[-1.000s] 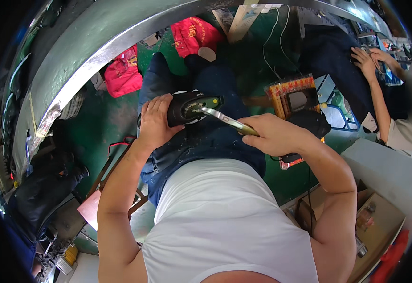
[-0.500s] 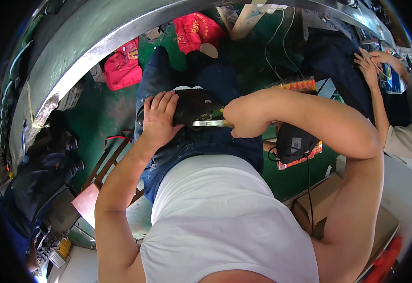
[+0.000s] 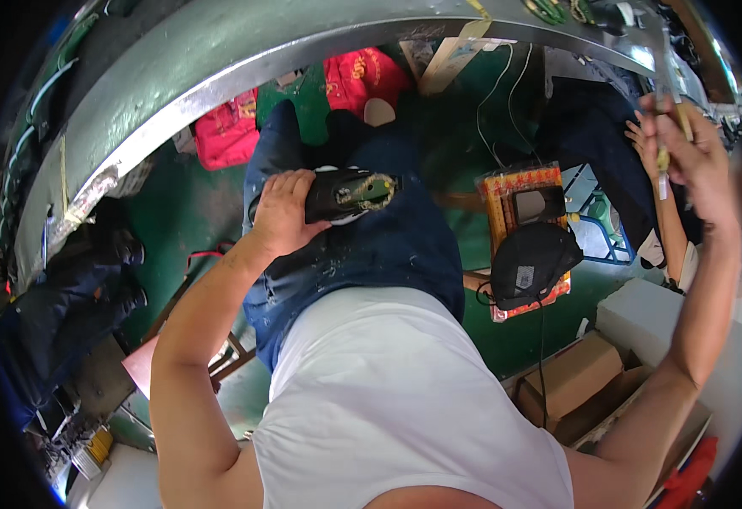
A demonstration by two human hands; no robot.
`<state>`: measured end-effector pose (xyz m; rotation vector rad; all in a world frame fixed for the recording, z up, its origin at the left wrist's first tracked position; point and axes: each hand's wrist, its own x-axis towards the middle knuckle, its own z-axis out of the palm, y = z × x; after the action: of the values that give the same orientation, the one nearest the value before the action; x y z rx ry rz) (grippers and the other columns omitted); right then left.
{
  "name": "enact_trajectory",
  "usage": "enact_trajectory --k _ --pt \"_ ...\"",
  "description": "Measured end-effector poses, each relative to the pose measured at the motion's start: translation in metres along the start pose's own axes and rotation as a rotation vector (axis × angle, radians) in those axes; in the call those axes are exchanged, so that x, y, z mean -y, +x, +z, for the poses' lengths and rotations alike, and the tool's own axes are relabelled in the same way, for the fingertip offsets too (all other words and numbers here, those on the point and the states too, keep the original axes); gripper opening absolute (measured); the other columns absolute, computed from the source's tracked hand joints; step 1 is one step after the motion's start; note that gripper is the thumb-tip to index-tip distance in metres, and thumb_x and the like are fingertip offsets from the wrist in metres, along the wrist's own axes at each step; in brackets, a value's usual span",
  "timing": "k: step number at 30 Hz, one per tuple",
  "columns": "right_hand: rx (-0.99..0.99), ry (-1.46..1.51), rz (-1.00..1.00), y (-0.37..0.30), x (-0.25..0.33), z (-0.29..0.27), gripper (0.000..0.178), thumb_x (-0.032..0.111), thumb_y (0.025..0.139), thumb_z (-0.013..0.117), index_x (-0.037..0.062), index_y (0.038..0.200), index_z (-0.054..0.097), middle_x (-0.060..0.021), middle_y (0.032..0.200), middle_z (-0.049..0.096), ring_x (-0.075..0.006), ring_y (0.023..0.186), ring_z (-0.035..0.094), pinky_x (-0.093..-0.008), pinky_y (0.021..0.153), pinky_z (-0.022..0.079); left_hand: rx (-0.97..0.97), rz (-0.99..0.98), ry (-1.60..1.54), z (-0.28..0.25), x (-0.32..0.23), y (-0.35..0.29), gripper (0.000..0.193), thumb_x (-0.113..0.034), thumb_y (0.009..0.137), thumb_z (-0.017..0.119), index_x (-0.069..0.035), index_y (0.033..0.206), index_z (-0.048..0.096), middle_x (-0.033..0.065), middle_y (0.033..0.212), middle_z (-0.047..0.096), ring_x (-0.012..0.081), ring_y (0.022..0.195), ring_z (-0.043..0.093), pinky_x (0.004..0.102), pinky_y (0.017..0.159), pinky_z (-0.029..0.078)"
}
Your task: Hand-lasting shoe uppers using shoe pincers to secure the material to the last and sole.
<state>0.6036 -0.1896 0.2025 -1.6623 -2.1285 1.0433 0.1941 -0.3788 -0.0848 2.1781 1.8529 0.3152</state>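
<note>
Yellow lettering (image 3: 359,68) marks red cloth (image 3: 367,88); our left hand (image 3: 283,212) clasps a black shoe (image 3: 324,195), our right hand (image 3: 697,157) a blurred tool (image 3: 663,161).

A workshop interior seen from above, bent by a wide lens. A worn green floor (image 3: 494,343) stretches below a long grey-green workbench (image 3: 184,81), whose metal edge arcs across the top and gleams where light strikes it. A pale wooden leg (image 3: 447,66) stands under the bench, with thin white cables (image 3: 488,102) trailing over the floor nearby. To the right are a blue-framed stool (image 3: 615,256) and, lower down, an open cardboard box (image 3: 576,377) beside a pale block (image 3: 685,318). Bright white light — strongest at the far right edge — shows there.
</note>
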Motion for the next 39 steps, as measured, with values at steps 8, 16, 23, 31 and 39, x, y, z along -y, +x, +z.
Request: enact_trajectory --k 8,16,23,31,39 --pt "0.248 0.433 -0.01 -0.007 -0.069 0.237 0.042 0.026 0.086 0.075 0.002 0.117 0.06 -0.0066 0.095 0.069 -0.013 0.087 0.065 -0.0285 0.079 0.051 0.048 -0.033 -0.058 -0.017 -0.026 0.008 0.077 -0.031 0.064 0.087 -0.001 0.125 0.052 0.0187 0.121 0.06 0.035 0.118 0.056 0.0452 0.104 0.039" --pt "0.945 1.088 0.056 0.022 -0.031 0.223 0.025 0.023 0.094 0.063 0.0008 0.104 0.056 -0.0088 0.08 0.061 -0.0091 0.058 0.054 -0.0193 0.042 0.03 0.049 -0.044 0.034 -0.024 -0.023 -0.005 0.079 -0.035 0.067 0.085 0.001 0.129 0.051 0.0177 0.126 0.058 0.0332 0.121 0.053 0.0448 0.107 0.036" --pt "0.288 0.668 0.101 0.042 -0.059 0.193 0.035 0.026 0.096 0.061 0.0039 0.122 0.054 -0.0028 0.088 0.062 -0.0065 0.068 0.059 -0.0176 0.046 0.034 0.194 -0.627 -1.376 0.014 -0.034 -0.014 0.078 -0.053 0.084 0.072 -0.002 0.137 0.048 0.0127 0.125 0.064 0.0275 0.11 0.063 0.0404 0.096 0.05" --pt "0.718 0.09 0.022 -0.037 -0.063 0.254 0.033 0.012 0.093 0.059 0.0002 0.123 0.055 -0.0088 0.085 0.062 -0.0165 0.07 0.065 -0.0336 0.068 0.053 0.095 -0.881 -1.948 0.079 -0.053 -0.035 0.092 -0.061 0.092 0.057 0.003 0.149 0.027 0.0211 0.143 0.046 0.0312 0.13 0.05 0.0419 0.108 0.041" --pt "0.326 -0.406 -0.596 -0.034 -0.062 0.281 0.05 0.004 0.081 0.06 -0.0124 0.127 0.048 -0.0248 0.112 0.063 -0.0414 0.107 0.06 -0.0444 0.092 0.048 0.112 -0.427 -0.973 0.071 -0.061 -0.044 0.123 -0.028 0.075 0.083 0.01 0.151 -0.004 0.0292 0.156 0.018 0.0315 0.146 0.022 0.0347 0.119 0.019"
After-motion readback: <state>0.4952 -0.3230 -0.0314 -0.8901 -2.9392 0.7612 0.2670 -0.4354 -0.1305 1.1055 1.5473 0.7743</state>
